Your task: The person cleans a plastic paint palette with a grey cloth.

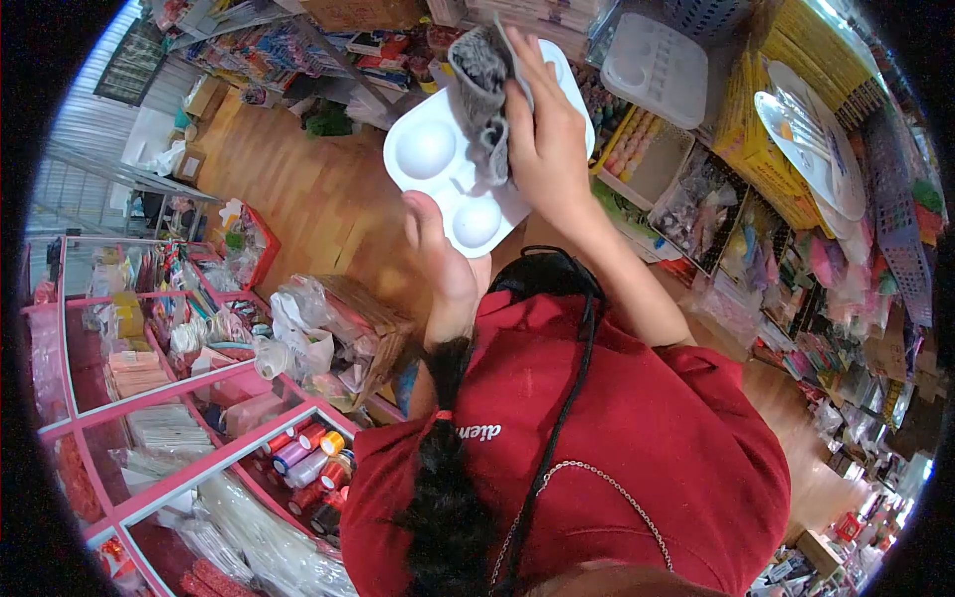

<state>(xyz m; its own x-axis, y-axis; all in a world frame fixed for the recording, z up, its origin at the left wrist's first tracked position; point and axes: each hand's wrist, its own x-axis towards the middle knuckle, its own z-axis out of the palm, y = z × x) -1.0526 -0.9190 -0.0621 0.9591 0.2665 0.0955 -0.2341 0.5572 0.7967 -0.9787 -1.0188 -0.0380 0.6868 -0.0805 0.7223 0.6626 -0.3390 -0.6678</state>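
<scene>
A white plastic paint palette (425, 171) with round wells is held tilted in front of my chest. My left hand (448, 274) grips its near corner, thumb in view on the near side and the other fingers hidden beneath. A grey, fuzzy cloth (481, 75) lies folded and bunched against the palette's face. My right hand (549, 134) is closed on this cloth, with its fingers stretched along the side and pressing it to the palette. Part of the wells is covered by the cloth and the hand.
Shelves at right hold another palette in clear wrap (655, 70), yellow packs (771, 129) and a white oval palette (796, 129). To the left stands a pink-edged display case (189, 383) with ribbon spools (308, 468). A cardboard box (373, 328) sits beside it on the wooden floor (288, 169).
</scene>
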